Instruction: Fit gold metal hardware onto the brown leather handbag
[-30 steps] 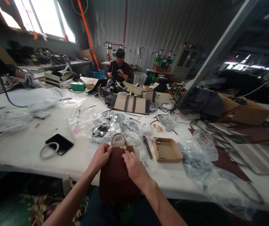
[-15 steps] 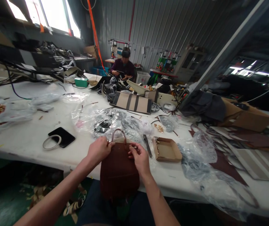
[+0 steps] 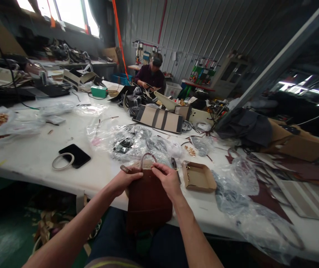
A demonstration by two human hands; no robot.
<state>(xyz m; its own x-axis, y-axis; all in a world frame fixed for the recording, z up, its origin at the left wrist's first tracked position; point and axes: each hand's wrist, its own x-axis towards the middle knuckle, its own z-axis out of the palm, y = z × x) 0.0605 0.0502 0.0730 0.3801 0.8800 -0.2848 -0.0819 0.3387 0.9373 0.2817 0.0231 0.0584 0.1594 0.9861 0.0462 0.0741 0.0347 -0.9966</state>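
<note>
A reddish-brown leather handbag stands tilted against the table's front edge, over my lap. Its curved handle rises from the top. My left hand is closed on the bag's upper left edge, thumb lying on the front panel. A strap-like tab pokes out beyond those fingers. At the right foot of the handle, my right hand pinches with thumb and fingertips; a small piece there is too tiny to make out. Behind this hand lies a dark, slim tool, partly covered.
An open cardboard box with small metal pieces stands to the right. Clear plastic bags lie behind the handbag. On the left are a black phone and a pale ring. A co-worker sits across the table.
The handbag's top has turned and shifted slightly right. My left hand has moved along its edge, and the tab now shows. My right fingertips have come closer to the handle's foot.
</note>
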